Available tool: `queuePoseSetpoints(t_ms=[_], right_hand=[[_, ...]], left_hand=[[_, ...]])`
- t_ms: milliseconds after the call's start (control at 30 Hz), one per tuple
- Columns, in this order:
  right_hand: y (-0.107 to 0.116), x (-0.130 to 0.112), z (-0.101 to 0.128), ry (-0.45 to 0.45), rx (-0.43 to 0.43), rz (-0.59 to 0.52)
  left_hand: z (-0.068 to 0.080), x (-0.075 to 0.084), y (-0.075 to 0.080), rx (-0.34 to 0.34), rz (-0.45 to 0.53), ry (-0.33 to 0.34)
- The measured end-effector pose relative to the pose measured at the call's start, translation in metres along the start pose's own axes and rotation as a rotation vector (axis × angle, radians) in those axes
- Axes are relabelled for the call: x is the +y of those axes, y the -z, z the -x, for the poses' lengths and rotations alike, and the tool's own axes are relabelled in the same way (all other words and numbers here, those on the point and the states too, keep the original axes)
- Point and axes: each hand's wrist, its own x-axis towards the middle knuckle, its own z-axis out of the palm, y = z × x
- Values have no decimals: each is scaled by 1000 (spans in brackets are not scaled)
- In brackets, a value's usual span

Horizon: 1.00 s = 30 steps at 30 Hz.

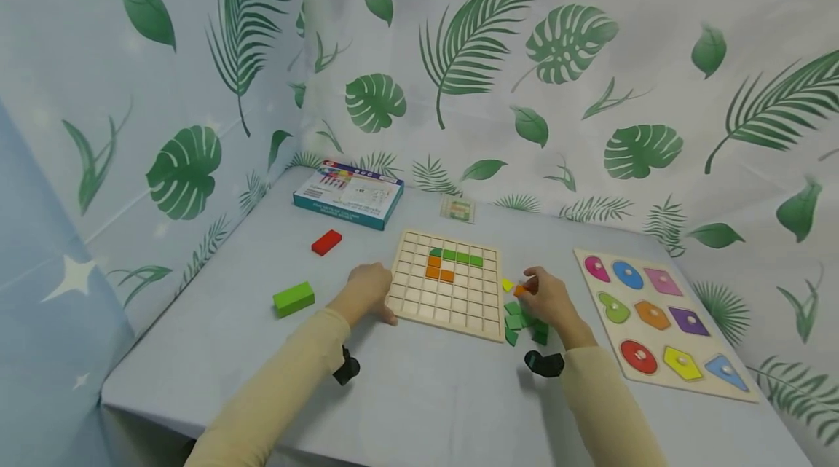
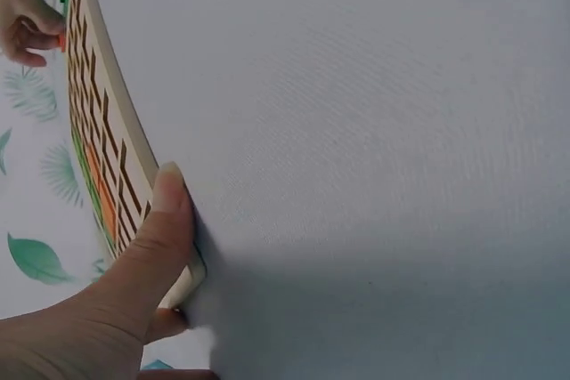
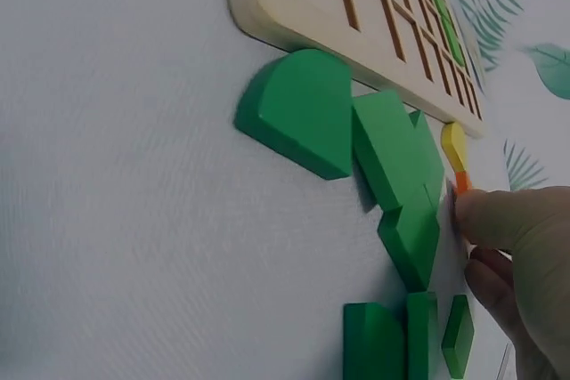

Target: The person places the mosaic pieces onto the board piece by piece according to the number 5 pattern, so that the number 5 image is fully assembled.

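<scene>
Board (image 1: 467, 304) sits gripped by left hand (image 1: 370, 289); right hand (image 1: 549, 301) pinches orange tile (image 1: 520, 291).

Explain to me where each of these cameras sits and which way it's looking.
Head: worn on the head, facing forward and down at the table; both sleeves, the left hand and the right hand show.
Left wrist: worn on that wrist, facing the board that the left hand grips; the right hand shows at upper left.
Right wrist: worn on that wrist, facing green blocks beside the board; part of the right hand shows, pinching an orange piece.
Shared: both wrist views show the board and right hand.
</scene>
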Motion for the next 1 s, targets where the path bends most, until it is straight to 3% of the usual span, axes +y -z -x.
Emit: queuePoseSetpoints(t_ms=[200,367,667,1000], right_hand=[[-1,-2,-4,3,86,-75],[-8,-10,-8,49,132,-121],[-18,-33,-14,195,128,-183],[-38,-48,-17,232,83,-216]], left_hand=[[-5,-11,-8,20,93,-70],[-10,-12,-8,15,77,-107],[-12,-8,-2,24,35,-100],[-7,-10,-5,1,45,-83]])
